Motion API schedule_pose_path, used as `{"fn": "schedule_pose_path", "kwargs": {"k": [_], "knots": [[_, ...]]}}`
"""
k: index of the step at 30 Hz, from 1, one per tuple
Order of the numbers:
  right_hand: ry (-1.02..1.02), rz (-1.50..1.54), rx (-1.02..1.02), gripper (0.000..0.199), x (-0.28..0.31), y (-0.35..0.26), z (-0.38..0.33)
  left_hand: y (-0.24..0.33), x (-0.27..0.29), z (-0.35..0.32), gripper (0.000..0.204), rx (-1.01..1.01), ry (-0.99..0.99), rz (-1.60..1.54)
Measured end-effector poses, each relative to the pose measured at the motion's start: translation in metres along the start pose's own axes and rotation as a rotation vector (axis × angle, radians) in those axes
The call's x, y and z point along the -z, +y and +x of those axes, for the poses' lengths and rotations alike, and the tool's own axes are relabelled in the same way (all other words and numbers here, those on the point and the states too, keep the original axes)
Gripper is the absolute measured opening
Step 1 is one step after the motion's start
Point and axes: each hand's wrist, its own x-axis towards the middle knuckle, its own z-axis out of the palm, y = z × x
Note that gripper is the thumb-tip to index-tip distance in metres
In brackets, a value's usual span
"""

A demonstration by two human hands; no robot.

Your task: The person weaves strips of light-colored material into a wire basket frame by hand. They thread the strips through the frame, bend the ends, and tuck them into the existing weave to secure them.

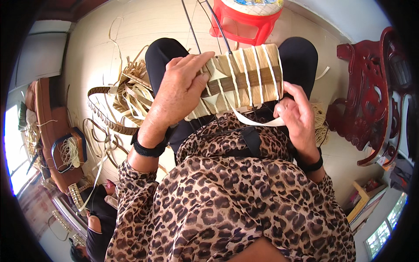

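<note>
The person sits with a woven panel [244, 78] of tan and brown strips resting across both knees. The left hand [181, 89] lies over the panel's left end, wrist bent, fingers stretched flat across the weave and the thumb pressing down beside a pale triangle in the pattern. The right hand [297, 113] sits at the panel's lower right corner, curled, pinching a pale loose strip [257, 122] that curves from under the panel toward its fingers. Both wrists wear black bands. A heap of loose strips [131, 94] lies on the floor to the left, and a red plastic stool [244, 22] stands beyond the knees.
</note>
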Motion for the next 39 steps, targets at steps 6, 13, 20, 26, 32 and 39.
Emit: {"fn": "schedule_pose_path", "kwargs": {"k": [6, 13, 20, 26, 32, 39], "knots": [[0.011, -0.038, -0.130, 0.028, 0.000, -0.002, 0.015, -0.001, 0.015, 0.003, 0.037, 0.156, -0.062, -0.079], [0.096, -0.775, 0.585, 0.032, -0.008, -0.027, 0.017, 0.006, 0.025, 0.011, 0.030, 0.043, -0.025, 0.155], [-0.160, -1.014, 0.765, 0.022, -0.032, -0.041, 0.021, 0.018, 0.014, -0.001, 0.025, -0.151, 0.244, 0.104], [-0.267, -0.897, 0.461, 0.018, -0.036, -0.059, 0.005, 0.031, -0.018, -0.023, 0.028, -0.450, 0.115, 0.039], [-0.327, -0.581, 0.329, 0.021, -0.032, -0.066, -0.001, 0.028, -0.030, -0.029, 0.036, -0.610, 0.231, 0.150], [-0.465, 0.088, -0.591, 0.023, -0.024, -0.066, -0.005, 0.023, -0.041, -0.033, 0.037, -0.622, 0.340, 0.089]]}}
